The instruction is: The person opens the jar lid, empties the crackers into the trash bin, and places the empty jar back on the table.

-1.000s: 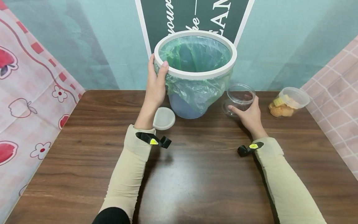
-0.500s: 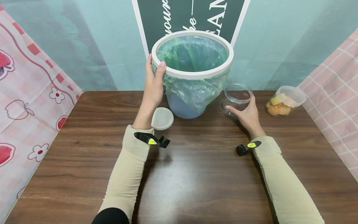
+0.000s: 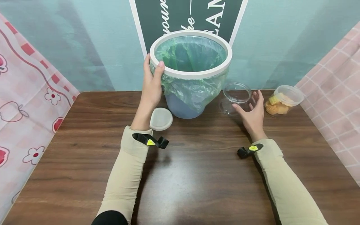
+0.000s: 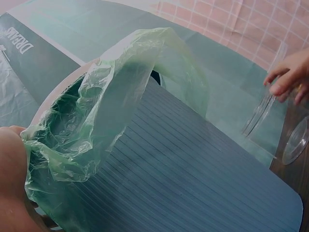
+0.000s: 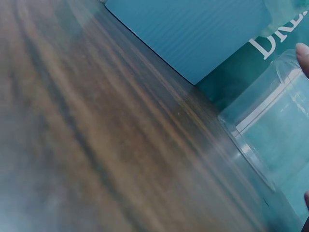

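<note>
A blue waste bin (image 3: 181, 106) with a white rim ring (image 3: 194, 74) stands at the back of the table, lined with a thin green plastic bag (image 3: 194, 89) folded over its outside. My left hand (image 3: 152, 86) grips the bin's left side at the rim, thumb on the ring and fingers behind. An uncovered clear plastic jar (image 3: 236, 98) stands upright to the right of the bin. Beside that jar is my right hand (image 3: 253, 115), its fingers spread and the thumb tip near the jar's wall. In the right wrist view, the jar (image 5: 270, 121) has fingertips at its right.
A white round lid (image 3: 161, 119) lies on the brown wooden table (image 3: 197, 175), left of the bin. At the right back, a lidded clear tub (image 3: 282, 100) holds biscuit-like food. A dark sign with white lettering (image 3: 191, 15) hangs on the teal backdrop behind the bin.
My right hand has loosened from the clear jar and drawn a little to the right, its fingers spreading. The left hand keeps its grip on the bin; the head view has shifted slightly.
</note>
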The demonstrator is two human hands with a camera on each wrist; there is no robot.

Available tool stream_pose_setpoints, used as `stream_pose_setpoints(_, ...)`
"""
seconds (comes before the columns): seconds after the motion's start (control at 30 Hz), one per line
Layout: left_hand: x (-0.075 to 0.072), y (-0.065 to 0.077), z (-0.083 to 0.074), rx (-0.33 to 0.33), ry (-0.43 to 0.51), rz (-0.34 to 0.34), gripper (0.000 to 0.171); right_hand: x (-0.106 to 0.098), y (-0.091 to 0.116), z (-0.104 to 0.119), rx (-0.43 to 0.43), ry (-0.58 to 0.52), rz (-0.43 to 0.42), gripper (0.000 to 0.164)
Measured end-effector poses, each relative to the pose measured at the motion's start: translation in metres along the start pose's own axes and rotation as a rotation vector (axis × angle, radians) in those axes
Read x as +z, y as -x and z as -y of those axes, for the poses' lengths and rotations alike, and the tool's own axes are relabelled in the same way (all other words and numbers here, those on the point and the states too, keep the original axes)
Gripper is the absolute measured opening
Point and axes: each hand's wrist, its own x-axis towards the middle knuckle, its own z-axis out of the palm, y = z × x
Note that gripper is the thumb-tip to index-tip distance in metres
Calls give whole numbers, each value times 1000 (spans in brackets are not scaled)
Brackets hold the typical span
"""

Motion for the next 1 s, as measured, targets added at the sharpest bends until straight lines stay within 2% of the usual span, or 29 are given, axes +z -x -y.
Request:
stream_pose_setpoints(0.23,-1,0,-1,3,-7,-7,79,-6,5,-1,-88,-57,-143,86)
stream_pose_setpoints(0.47,-1,0,-1,-5,-23,-11,80,-16,11,-2,-146,-22,-249,72)
stream_pose_setpoints(0.6,-2,-1,0,1,-21,-10,80,-21,13,-4,-197,41,-322,69)
stream_pose_setpoints(0.73,-2,0,-1,-5,-23,-8,79,-25,20,7,-290,74,-393,66)
stream_pose_setpoints(0.83,-2,1,-2,-9,-27,-7,78,-29,23,16,-359,33,-435,65)
stream_pose_setpoints(1.0,-2,1,-3,-9,-30,-4,77,-38,18,15,-423,-33,-553,70)
